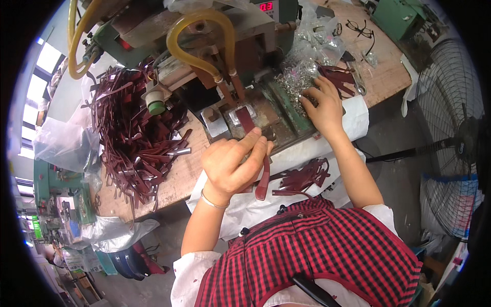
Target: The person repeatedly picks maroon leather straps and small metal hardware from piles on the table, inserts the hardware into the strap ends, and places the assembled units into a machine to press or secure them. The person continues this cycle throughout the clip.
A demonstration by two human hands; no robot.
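My left hand pinches a dark red strap. Its far end lies flat on the small metal plate of a press, just below two copper-coloured prongs. The strap's other end hangs down past my fingers toward me. To the right, my right hand is at a heap of small shiny metal pieces. Its thumb and index finger curl close together at the heap's edge; whatever lies between the tips is too small to make out.
A large pile of dark red straps covers the bench at left. More straps lie on white cloth near my lap. Yellow hoses loop over the press. Eyeglasses rest at far right, and a caged fan stands beside the bench.
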